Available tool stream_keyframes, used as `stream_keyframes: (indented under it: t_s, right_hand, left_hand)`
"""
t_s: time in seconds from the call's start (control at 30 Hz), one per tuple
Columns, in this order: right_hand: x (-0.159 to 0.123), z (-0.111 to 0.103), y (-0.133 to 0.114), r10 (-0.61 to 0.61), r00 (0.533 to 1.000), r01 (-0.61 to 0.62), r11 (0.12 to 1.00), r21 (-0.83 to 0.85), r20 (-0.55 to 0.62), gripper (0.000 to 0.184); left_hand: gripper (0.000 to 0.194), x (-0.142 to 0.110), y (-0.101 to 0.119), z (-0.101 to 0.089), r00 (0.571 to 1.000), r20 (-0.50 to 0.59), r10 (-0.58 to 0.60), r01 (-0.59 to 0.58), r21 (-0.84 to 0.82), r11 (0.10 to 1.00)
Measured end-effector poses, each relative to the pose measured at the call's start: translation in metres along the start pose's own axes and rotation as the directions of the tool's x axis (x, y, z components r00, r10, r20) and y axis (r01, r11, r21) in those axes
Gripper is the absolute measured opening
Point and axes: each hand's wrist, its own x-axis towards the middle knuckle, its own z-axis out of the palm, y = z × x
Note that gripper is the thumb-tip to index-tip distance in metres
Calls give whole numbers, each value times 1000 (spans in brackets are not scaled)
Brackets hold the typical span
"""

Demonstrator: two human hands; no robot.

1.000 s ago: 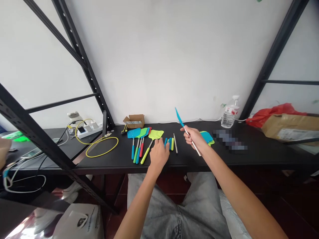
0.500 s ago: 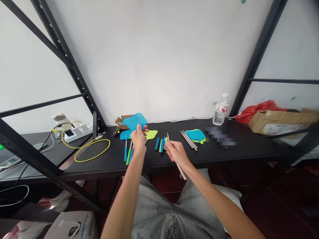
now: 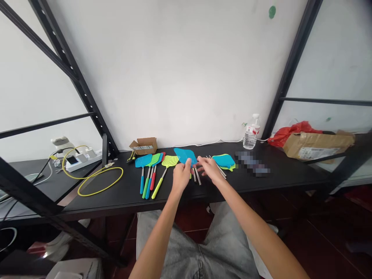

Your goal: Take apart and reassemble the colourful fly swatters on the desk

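My left hand [image 3: 182,175] pinches a blue mesh fly swatter head [image 3: 186,155], raised above the black table. Close on its right is my right hand [image 3: 207,168], fingers apart around the head's edge and gripping nothing that I can see. Below the head, two thin metal rods [image 3: 198,177] show between my hands. A yellow-green grip is mostly hidden behind my left fingers. On the left lie several whole fly swatters [image 3: 149,176] in blue, green and red, plus a yellow-green fly swatter [image 3: 161,178]. Loose blue and yellow-green swatter heads [image 3: 223,160] are stacked to the right.
Further metal rods [image 3: 222,173] lie partly behind my right hand. A small open cardboard box [image 3: 143,146] and a water bottle [image 3: 251,131] stand along the wall. Left is a yellow cable loop [image 3: 100,186]; right, a larger carton [image 3: 318,147]. Black shelf posts [image 3: 77,81] flank the table.
The blue head passed from my right hand to my left, then moved right and lower between both hands. My right hand let go of the metal rod.
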Motion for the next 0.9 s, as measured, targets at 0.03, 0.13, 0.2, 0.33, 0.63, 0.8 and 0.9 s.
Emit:
stream_keyframes:
  t_s: [0.03, 0.13, 0.2, 0.33, 0.63, 0.8, 0.9]
  right_hand:
    - [1, -4, 2, 48, 999, -50, 989, 142, 19, 33]
    - [14, -33, 13, 145, 981, -107, 956, 272, -126, 36]
    - [26, -65, 23, 129, 941, -100, 989, 107, -313, 35]
    - [41, -123, 45, -45, 891, -202, 853, -482, -453, 35]
    - [32, -126, 58, -138, 925, -213, 584, -783, -355, 32]
    - [13, -99, 27, -356, 880, 39, 713, -700, -314, 30]
    - [-4, -55, -2, -320, 926, 219, 888, -404, -201, 32]
  left_hand:
    - [67, -2, 2, 4, 998, 57, 15, -16, 6, 1000]
    - [64, -12, 4, 3, 991, 127, 51, -58, 53, 997]
    - [57, -20, 1, -14, 997, 56, 60, -71, 223, 972]
    - [36, -34, -22, -68, 980, -198, -1, 115, 568, 815]
    - [29, -39, -57, -88, 986, -147, -76, 166, 882, 442]
    - [36, -39, -47, -81, 980, -201, 1, 176, 862, 476]
    - [37, -46, -27, -66, 984, -179, -15, 156, 808, 569]
